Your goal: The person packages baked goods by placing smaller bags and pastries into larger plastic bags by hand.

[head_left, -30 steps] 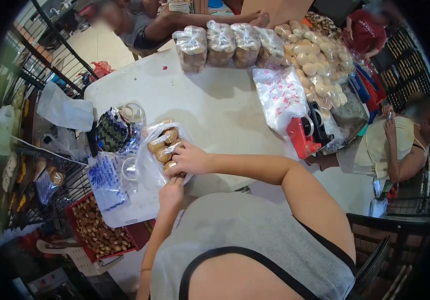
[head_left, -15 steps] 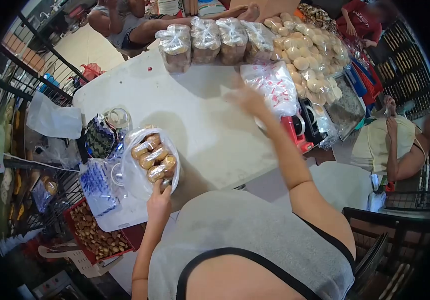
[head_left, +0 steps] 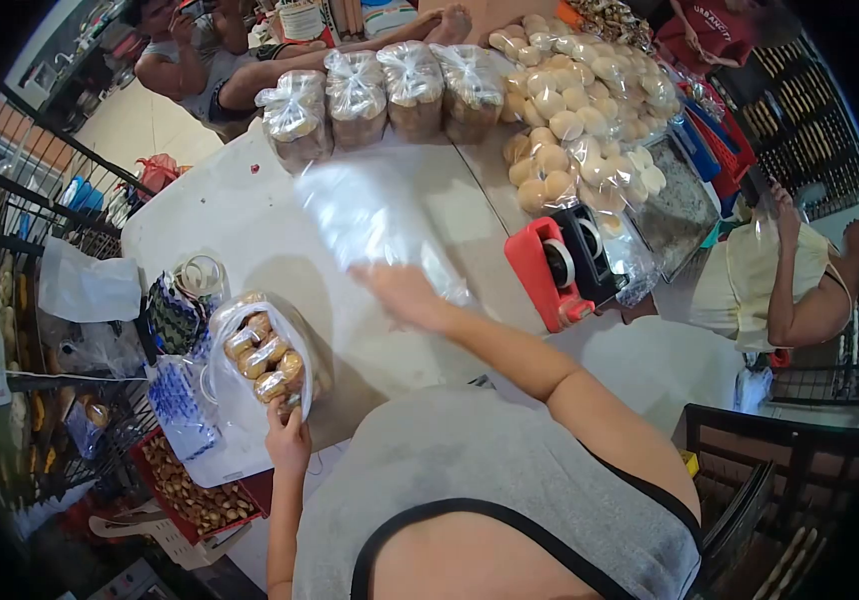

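A clear plastic bag of brown bread rolls [head_left: 268, 356] stands open at the left of the white table [head_left: 370, 375]. My left hand [head_left: 289, 440] pinches the near edge of this bag. Over the middle of the table, my right hand [head_left: 400, 292] is closed on the near end of a stack of clear plastic bags [head_left: 370, 225], which is blurred by motion. Behind the stack, several tied bags of bread [head_left: 358, 100] stand in a row.
Bags of pale buns [head_left: 570, 110] cover the far right. A red tape dispenser [head_left: 540, 270] stands near the right edge. Blue-printed plastic bags [head_left: 182, 402] lie left. A red crate [head_left: 190, 490] is below. Other people sit or stand behind the table and at the right.
My right hand has left the rolls, reached to the printed plastic bags beside the buns and drawn the stack leftward. My left hand stays at the rolls' bag. The view has shifted.
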Demonstrator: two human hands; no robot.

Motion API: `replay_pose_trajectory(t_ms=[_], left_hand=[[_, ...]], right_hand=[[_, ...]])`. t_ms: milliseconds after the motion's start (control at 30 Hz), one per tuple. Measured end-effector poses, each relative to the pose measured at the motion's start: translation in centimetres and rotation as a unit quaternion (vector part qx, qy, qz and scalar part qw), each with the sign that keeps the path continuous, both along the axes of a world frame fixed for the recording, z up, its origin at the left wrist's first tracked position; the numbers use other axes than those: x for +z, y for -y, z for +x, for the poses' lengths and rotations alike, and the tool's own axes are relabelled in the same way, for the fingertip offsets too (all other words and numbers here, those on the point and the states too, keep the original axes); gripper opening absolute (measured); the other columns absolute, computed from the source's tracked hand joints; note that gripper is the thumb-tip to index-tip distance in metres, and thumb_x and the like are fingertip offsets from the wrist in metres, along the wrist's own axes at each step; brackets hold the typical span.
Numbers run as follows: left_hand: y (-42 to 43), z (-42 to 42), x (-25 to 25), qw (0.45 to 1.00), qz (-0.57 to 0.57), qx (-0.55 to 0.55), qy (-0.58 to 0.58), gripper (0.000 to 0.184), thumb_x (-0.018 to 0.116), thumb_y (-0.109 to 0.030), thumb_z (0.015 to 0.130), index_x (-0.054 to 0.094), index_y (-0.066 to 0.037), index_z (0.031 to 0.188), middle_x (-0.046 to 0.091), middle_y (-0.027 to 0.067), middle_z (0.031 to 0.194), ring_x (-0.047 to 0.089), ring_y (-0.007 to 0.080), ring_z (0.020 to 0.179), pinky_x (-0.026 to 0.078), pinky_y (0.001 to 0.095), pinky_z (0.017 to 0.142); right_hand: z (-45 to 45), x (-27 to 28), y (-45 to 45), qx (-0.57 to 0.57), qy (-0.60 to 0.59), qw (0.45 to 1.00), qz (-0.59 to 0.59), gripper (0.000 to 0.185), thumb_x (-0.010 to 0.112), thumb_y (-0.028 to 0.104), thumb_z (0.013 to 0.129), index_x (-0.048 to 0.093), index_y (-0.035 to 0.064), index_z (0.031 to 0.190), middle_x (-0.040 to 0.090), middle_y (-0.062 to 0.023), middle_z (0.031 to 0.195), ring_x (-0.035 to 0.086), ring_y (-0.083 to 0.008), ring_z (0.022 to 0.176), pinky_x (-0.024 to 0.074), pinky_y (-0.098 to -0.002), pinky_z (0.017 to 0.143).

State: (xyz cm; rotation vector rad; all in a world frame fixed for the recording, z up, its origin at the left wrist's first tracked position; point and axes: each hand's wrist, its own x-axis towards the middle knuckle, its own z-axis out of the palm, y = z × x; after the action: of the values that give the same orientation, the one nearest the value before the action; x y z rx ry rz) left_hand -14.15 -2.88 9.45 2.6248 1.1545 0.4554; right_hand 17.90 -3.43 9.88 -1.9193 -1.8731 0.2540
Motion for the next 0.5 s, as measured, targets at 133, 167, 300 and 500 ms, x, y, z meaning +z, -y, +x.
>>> replay_pose_trajectory(t_ms=[133, 167, 300, 500], left_hand=[[0.4, 0.3, 0.1, 1.0, 0.005, 0.015, 0.012, 0.019, 0.058, -0.001, 0.066, 0.057, -0.006, 0.084, 0.047, 0.0147, 0.109, 0.059, 0.0227, 0.065, 0.047, 0.0319, 0.055], [0.4, 0.2, -0.2, 1.0, 0.007, 0.016, 0.012, 0.019, 0.058, -0.001, 0.066, 0.057, -0.006, 0.084, 0.047, 0.0147, 0.109, 0.059, 0.0227, 0.065, 0.047, 0.0319, 0.055], [0.1, -0.5, -0.7, 1.0, -0.001, 0.02, 0.008, 0.02, 0.058, 0.001, 0.065, 0.057, -0.004, 0.085, 0.047, 0.0157, 0.109, 0.059, 0.0232, 0.066, 0.047, 0.0317, 0.055], [0.6, 0.1, -1.1, 0.999, -0.019, 0.035, 0.007, 0.021, 0.058, 0.002, 0.064, 0.056, -0.003, 0.084, 0.043, 0.0167, 0.112, 0.059, 0.0263, 0.073, 0.047, 0.0328, 0.059]], right_hand=[[-3.2, -4.7, 0.7, 0.091, 0.027, 0.978, -0.184, 0.039, 0.051, 0.011, 0.069, 0.052, 0.0114, 0.109, 0.057, -0.0137, 0.092, 0.056, -0.029, 0.082, 0.0442, -0.0416, 0.07], [-2.5, -6.6, 0.6, 0.092, 0.027, 0.979, -0.182, 0.039, 0.051, 0.011, 0.069, 0.052, 0.0114, 0.109, 0.057, -0.0137, 0.092, 0.056, -0.029, 0.082, 0.0442, -0.0416, 0.07], [8.1, -5.1, 0.2, -0.033, -0.249, 0.936, -0.247, 0.031, 0.047, 0.013, 0.074, 0.056, 0.0069, 0.103, 0.058, -0.0165, 0.095, 0.054, -0.0298, 0.09, 0.0405, -0.0388, 0.079], [24.8, 0.7, 3.5, -0.264, 0.231, 0.912, -0.214, 0.045, 0.053, 0.022, 0.072, 0.045, 0.0138, 0.115, 0.045, -0.0161, 0.114, 0.045, -0.0283, 0.103, 0.0367, -0.0473, 0.083]])
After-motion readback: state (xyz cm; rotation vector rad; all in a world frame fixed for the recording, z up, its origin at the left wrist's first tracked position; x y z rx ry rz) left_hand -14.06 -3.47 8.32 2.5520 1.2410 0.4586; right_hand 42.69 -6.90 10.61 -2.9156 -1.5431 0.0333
